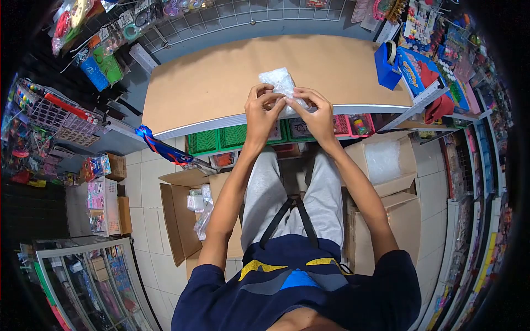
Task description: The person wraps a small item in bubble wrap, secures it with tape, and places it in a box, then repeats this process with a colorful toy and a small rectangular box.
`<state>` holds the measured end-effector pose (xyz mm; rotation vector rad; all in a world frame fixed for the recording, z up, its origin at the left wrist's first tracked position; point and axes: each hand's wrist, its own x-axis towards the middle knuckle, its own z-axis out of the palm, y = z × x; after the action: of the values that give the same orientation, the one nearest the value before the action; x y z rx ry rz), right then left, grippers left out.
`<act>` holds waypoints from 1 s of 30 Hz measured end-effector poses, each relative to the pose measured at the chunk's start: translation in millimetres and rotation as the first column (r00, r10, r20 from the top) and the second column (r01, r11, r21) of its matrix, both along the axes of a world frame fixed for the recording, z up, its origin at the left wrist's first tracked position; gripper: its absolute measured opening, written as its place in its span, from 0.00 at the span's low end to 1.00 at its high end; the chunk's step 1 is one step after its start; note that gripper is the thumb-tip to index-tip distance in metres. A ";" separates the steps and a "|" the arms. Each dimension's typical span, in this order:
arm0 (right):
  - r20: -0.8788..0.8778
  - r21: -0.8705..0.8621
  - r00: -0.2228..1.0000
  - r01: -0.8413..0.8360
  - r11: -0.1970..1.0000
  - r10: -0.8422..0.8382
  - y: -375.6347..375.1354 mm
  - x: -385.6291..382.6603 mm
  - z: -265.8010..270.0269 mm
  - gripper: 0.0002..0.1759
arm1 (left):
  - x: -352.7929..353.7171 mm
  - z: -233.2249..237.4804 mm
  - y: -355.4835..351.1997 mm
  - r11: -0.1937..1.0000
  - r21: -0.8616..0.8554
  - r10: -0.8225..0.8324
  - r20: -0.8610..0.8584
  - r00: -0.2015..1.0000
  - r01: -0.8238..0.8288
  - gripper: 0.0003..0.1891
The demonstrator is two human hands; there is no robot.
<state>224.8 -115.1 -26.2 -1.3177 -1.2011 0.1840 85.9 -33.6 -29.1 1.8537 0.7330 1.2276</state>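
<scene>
A small white package (pixel 278 79), apparently bubble-wrapped, rests at the front edge of the brown-topped table (pixel 204 83). Both my hands are on its near end, fingertips almost meeting. My left hand (pixel 261 115) pinches the wrap with thumb and fingers from the left side. From the right, my right hand (pixel 314 113) grips the near right corner, its thumb close to the left one. What lies inside the wrapping cannot be made out, and the fingers partly cover the near end.
A blue tape dispenser (pixel 388 66) stands at the table's right end. Green baskets (pixel 232 136) sit beneath the tabletop. On the floor, an open carton (pixel 179 226) at left holds wrapped packages; another carton (pixel 406 157) at right contains clear wrap sheets (pixel 382 161). Merchandise racks surround me.
</scene>
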 end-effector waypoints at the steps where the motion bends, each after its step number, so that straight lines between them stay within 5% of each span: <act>1: -0.030 0.004 1.000 0.007 1.000 -0.007 2.1 1.4 -3.0 0.13 | 1.0 0.6 -0.5 1.000 -0.015 -0.008 0.019 1.000 0.009 0.10; 5: -0.244 -0.066 0.970 -0.018 0.998 0.002 8.0 -2.3 -5.1 0.13 | 0.1 11.9 -10.6 0.999 -0.040 0.025 0.137 0.990 -0.020 0.16; 8: -0.261 -0.168 0.965 -0.055 0.984 0.009 7.4 4.2 -1.8 0.13 | -7.1 1.3 -14.1 0.859 0.444 0.256 0.061 0.965 -0.256 0.19; 11: -0.268 -0.185 0.963 -0.083 0.979 0.031 10.2 10.3 -4.6 0.14 | -18.3 -14.8 -25.9 0.708 0.684 0.301 -0.065 0.951 -0.177 0.18; 18: -0.298 -0.076 0.955 -0.040 0.996 0.016 11.4 2.5 -3.1 0.10 | -16.2 -10.2 -56.8 0.804 0.592 0.335 -0.366 0.868 -0.060 0.27; 21: -0.093 -0.072 0.988 0.118 0.990 -0.124 6.4 -4.0 1.0 0.10 | -17.5 -8.9 -61.3 0.795 0.607 0.347 -0.448 0.824 -0.004 0.31; 30: -0.226 -0.173 0.974 -0.050 0.984 0.010 5.4 15.4 0.9 0.11 | -2.5 -14.1 -62.8 0.764 0.642 0.368 -0.517 0.773 0.065 0.39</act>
<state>240.2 -109.8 -25.4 -1.3920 -1.0304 0.4596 83.4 -96.3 -43.3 2.9060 0.9090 1.0194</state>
